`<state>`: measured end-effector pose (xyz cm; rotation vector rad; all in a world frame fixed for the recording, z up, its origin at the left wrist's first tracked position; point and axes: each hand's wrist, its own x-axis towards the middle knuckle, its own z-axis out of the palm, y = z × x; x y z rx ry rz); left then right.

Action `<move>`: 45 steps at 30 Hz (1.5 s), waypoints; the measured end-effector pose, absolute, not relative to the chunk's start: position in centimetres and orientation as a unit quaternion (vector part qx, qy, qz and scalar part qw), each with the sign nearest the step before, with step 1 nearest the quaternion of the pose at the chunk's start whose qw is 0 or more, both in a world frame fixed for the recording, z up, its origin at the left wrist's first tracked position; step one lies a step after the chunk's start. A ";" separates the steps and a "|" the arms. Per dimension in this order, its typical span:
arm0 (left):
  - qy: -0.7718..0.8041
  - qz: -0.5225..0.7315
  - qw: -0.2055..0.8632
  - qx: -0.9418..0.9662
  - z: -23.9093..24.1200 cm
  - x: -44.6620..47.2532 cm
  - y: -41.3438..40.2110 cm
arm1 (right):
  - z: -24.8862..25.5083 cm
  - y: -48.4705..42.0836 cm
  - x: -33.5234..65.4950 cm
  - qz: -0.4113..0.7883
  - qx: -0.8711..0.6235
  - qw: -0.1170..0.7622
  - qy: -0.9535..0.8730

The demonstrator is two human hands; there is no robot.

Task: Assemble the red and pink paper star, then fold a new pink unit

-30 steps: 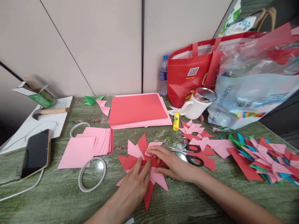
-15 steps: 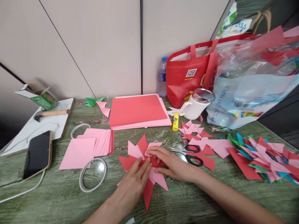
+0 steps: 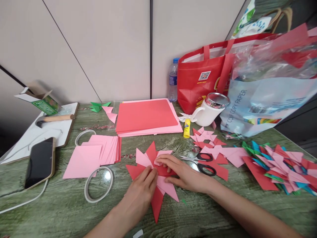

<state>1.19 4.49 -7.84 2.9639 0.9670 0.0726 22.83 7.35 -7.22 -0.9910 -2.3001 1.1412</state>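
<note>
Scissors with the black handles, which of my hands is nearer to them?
Right. Your right hand is on the red-and-pink paper star, just left of and nearer you than the scissors; your left hand, also on the star, is farther left.

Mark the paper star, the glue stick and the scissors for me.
Paper star (image 3: 161, 171): head view, on a red fold near its centre.
Glue stick (image 3: 186, 128): head view, on its yellow barrel.
Scissors (image 3: 195, 159): head view, on the metal near the pivot.
</note>
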 end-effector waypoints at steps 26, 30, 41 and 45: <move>0.363 -0.015 0.006 0.931 -8.1 2.1 3.5 | -7.3 7.3 22.6 0.348 -0.318 0.174 -0.865; 0.334 0.009 -0.058 0.941 -8.4 2.2 3.4 | -7.4 7.4 22.5 0.343 -0.316 0.170 -0.868; 0.334 0.032 -0.063 0.940 -8.6 2.2 3.2 | -7.3 7.3 22.7 0.366 -0.331 0.191 -0.848; 0.324 0.044 -0.069 0.942 -8.7 2.2 3.3 | -7.5 7.3 22.7 0.357 -0.331 0.183 -0.854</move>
